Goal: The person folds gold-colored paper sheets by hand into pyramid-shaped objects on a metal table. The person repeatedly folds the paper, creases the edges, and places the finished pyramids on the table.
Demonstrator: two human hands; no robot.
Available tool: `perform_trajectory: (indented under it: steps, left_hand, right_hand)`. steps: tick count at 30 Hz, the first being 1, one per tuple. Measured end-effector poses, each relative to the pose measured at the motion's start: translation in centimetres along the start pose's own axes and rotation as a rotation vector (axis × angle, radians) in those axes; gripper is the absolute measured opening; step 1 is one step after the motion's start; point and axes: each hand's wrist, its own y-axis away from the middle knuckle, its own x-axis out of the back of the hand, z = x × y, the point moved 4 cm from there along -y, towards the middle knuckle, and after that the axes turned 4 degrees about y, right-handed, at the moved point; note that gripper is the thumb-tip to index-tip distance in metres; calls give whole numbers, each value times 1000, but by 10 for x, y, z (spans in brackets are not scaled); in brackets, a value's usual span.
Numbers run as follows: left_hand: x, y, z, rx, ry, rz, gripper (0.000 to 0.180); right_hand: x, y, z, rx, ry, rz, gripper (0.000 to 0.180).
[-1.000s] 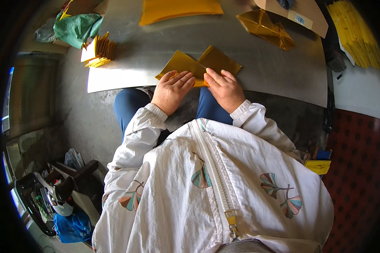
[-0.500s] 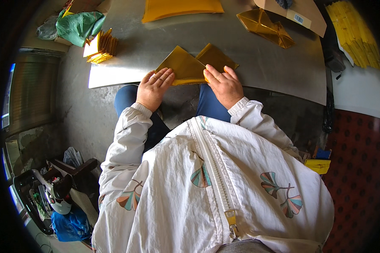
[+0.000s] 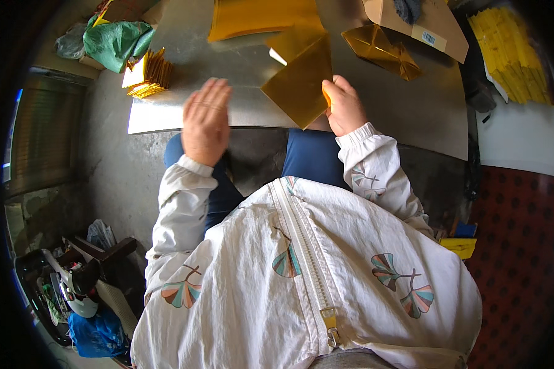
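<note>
A partly folded sheet of shiny gold paper (image 3: pixel 303 74) is lifted over the table's near edge. My right hand (image 3: pixel 346 104) pinches it by its right side, thumb on top. A white patch of its underside shows at the upper left fold. My left hand (image 3: pixel 207 120) is apart from the paper, to its left, fingers stretched out and slightly blurred; it holds nothing. Behind the folded sheet lies a stack of flat gold paper (image 3: pixel 252 17). To the right, a folded gold paper piece (image 3: pixel 381 50) with raised points rests on the metal table (image 3: pixel 406 104).
A bundle of folded gold pieces (image 3: pixel 148 74) stands at the table's left edge, by a green plastic bag (image 3: pixel 117 43). An open cardboard box (image 3: pixel 437 21) is at the far right. Beyond it, yellow folded strips (image 3: pixel 514 55) lie on a white surface (image 3: pixel 523 135).
The gold sheet has come up off the table and turned, now in my right hand alone. My left hand has let go and moved left, away from it.
</note>
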Motion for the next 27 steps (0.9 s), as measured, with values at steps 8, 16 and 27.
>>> perform_trajectory:
  steps: [8, 16, 27]
  left_hand:
    - [-76, 9, 83, -62, 261, -331, 61]
    - [-99, 9, 72, -68, 186, -255, 39]
    - [-91, 7, 91, -99, 50, -140, 40]
  right_hand:
    - [5, 6, 24, -200, 494, 268, 23]
    - [14, 26, -18, -80, 1522, 88, 24]
    - [-10, 51, 10, 473, 1679, -215, 70]
